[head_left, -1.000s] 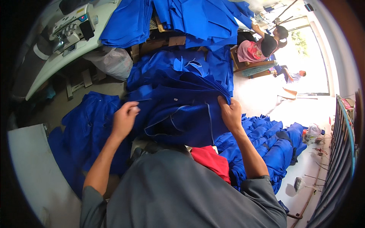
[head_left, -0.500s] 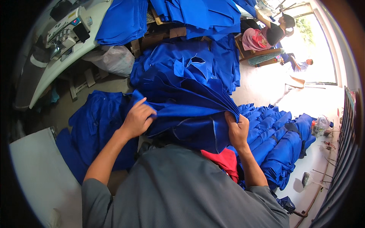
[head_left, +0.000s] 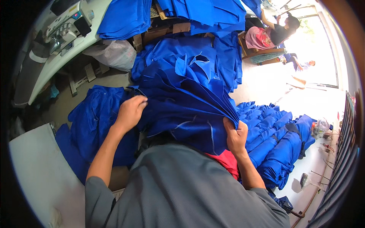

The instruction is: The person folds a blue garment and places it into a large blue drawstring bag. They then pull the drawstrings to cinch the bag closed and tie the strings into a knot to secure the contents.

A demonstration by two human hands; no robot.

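Counted 1 left hand (head_left: 130, 111) & 1 right hand (head_left: 236, 137) (tot. 2), plus 1 fanned blue bundle (head_left: 182, 114) w/ layers too overlapped to cnt. Noted 1 sewing mach. (head_left: 70, 28) upper L, 2 blue stacks (head_left: 125, 19) up top, 1 whitish plastic bag (head_left: 116, 56) & 1 red cloth (head_left: 227, 161). Also tallied 1 nearer person (head_left: 280, 35), 1 farther person (head_left: 304, 65) (tot. 2) & 1 bright doorway (head_left: 315, 41).

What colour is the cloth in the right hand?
The cloth is dark blue with pale stitching, seen in the head view.
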